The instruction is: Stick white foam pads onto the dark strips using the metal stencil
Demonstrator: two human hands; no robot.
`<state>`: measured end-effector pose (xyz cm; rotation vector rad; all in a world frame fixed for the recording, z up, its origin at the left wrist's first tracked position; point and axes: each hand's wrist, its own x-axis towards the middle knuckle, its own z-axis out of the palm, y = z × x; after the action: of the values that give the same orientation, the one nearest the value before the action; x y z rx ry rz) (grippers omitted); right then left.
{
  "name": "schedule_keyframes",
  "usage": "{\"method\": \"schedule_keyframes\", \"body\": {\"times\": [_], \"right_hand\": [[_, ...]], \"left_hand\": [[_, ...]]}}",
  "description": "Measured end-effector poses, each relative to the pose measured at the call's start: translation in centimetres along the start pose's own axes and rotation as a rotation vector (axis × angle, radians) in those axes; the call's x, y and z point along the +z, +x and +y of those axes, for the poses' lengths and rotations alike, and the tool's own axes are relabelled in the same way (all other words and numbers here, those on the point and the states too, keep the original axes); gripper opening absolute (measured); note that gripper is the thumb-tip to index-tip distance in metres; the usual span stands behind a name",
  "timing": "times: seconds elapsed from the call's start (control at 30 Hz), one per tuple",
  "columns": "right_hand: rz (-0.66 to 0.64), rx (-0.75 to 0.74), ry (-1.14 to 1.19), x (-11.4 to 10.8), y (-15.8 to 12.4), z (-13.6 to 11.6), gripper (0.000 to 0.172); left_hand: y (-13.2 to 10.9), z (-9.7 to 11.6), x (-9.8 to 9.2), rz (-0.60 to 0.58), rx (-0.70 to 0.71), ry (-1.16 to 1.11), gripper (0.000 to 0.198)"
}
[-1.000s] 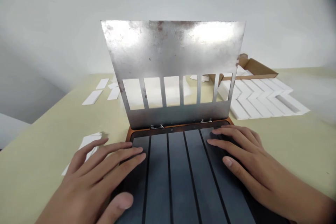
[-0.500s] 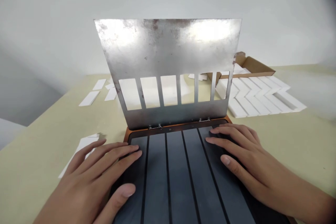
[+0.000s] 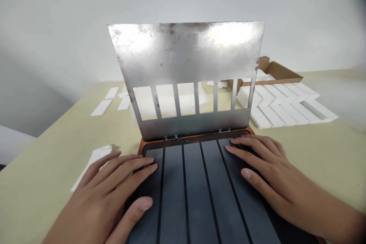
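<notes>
Dark grey-blue strips (image 3: 197,187) lie side by side in a black-edged base on an orange-brown board (image 3: 140,146). My left hand (image 3: 105,194) rests along the base's left side, fingers spread, fingertips on the leftmost strip. Along the right side lies my right hand (image 3: 268,175), also with fingers apart, its fingertips touching the rightmost strip. Neither hand holds anything. At the far edge, two small hinges (image 3: 171,137) join the base to a metal plate (image 3: 188,53), which stands raised and leans back. Rectangular windows run in a row across its lower part.
White block-like pieces (image 3: 286,103) stand in zigzag rows at the right, in front of an open cardboard box (image 3: 286,73). Loose white cards (image 3: 101,107) lie at the far left. More white cards (image 3: 93,162) lie beside my left hand on the pale yellow table (image 3: 51,175).
The whole view has shifted slightly, so things appear a little farther right. Both hands keep their places on the base, and the metal plate stays raised.
</notes>
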<state>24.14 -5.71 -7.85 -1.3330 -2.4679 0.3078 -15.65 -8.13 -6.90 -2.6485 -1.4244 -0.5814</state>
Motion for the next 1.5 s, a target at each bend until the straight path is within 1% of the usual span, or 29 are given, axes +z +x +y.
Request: {"method": "schedule_keyframes", "body": {"times": [0.17,0.47,0.63,0.93,1.13,1.37,1.5], "right_hand": [[0.001,0.0,0.004,-0.03,0.0,0.09,0.049],[-0.04,0.025,0.022,-0.05,0.01,-0.04,0.049],[-0.034,0.028,0.037,-0.15,-0.01,-0.06,0.05],[-0.019,0.022,0.045,-0.2,0.14,-0.13,0.048],[-0.024,0.036,0.047,-0.26,-0.03,-0.14,0.048],[0.007,0.031,0.043,-0.24,0.0,-0.24,0.048],[-0.017,0.025,0.059,-0.16,0.04,0.12,0.05]], "left_hand": [[0.0,0.09,-0.02,-0.004,-0.002,-0.014,0.037],[-0.01,0.11,0.02,-0.018,-0.024,-0.025,0.039],[0.04,0.24,0.1,-0.002,-0.029,-0.023,0.039],[-0.23,-0.15,0.04,-0.039,-0.028,-0.013,0.041],[-0.15,0.06,0.02,-0.029,-0.041,-0.023,0.041],[0.04,0.15,-0.03,-0.002,-0.036,-0.022,0.039],[0.42,0.53,-0.38,0.015,-0.012,-0.006,0.038]]}}
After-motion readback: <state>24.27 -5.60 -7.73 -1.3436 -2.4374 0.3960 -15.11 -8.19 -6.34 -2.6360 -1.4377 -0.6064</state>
